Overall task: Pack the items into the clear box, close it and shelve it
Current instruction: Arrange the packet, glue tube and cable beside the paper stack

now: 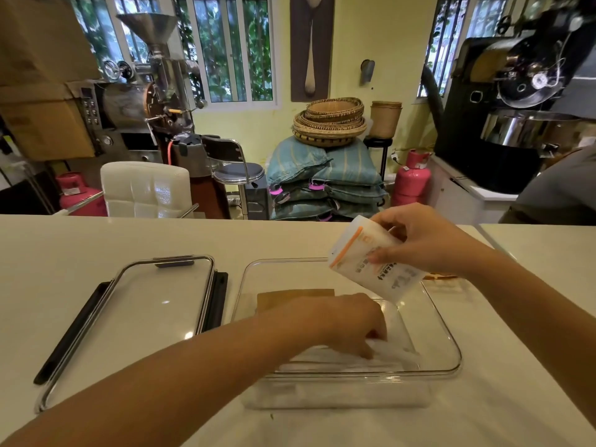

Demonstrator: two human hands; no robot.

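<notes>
1. We work at a white counter [290, 240]. One clear box [450, 337] stands open on it, directly in front of us.
2. One clear lid [154, 295] lies flat on the counter just left of the box, with dark latch strips along its long sides. The box is not yet closed.
3. Our right hand [422, 240] holds one white sachet [371, 259] with an orange stripe, tilted above the far right part of the box. The fingers pinch it by its upper part.
4. Our left hand [348, 321] reaches down inside the box. Its fingers are curled on pale, translucent packets [396, 354] lying near the front wall; we cannot tell how many there are.
5. One flat brown item [290, 296], possibly a paper pouch, lies on the box floor toward the far wall.
6. Risks, as we judge them:
   - The sachet may land on the left hand or on the rim if released now, because the hand occupies the space below.
   - The packets may bunch or stand on edge while the left hand rearranges them; a raised stack would keep the lid from seating.
   - The pinch on the sachet is light and high, so it could slip and fall outside the box.
   - The box may slide on the smooth counter, since neither hand steadies it.
</notes>
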